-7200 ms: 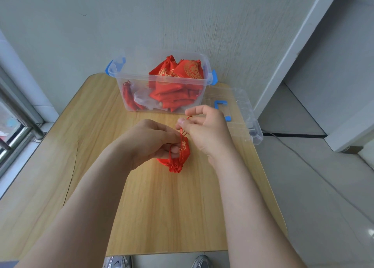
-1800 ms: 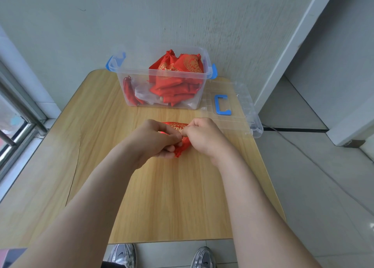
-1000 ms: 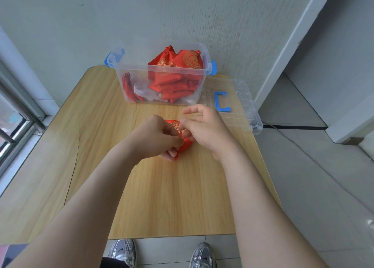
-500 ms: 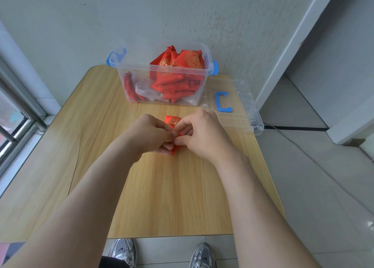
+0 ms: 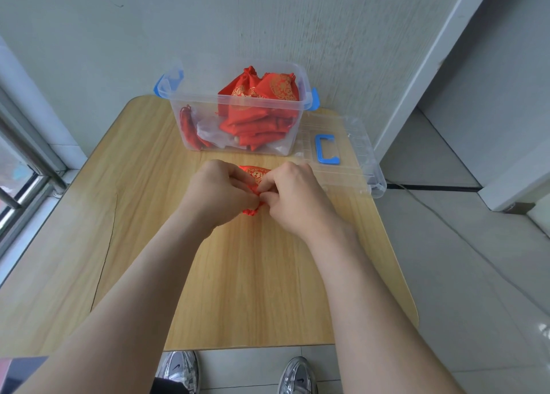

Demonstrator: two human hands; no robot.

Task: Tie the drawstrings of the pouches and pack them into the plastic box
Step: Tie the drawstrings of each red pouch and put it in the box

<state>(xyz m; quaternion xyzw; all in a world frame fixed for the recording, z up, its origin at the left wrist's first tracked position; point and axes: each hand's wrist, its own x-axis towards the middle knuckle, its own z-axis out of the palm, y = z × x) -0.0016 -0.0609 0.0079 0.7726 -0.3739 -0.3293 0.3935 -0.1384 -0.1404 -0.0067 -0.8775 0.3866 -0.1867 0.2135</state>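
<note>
Both hands meet mid-table [image 5: 253, 274] over one red pouch [image 5: 256, 174]. The left hand [image 5: 218, 192] is curled round its left side. The right hand [image 5: 293, 195] pinches the gathered neck at the near end, fingertips touching the left's. I can't make out the drawstring, as fingers cover it. Most of the pouch is hidden too, with only its gold-printed far edge and a scrap of ruffle showing. On the far side, the clear box [image 5: 293, 126] holds heaped pouches [image 5: 262, 108], and its lid [image 5: 354, 137] lies flat just to the right.
</note>
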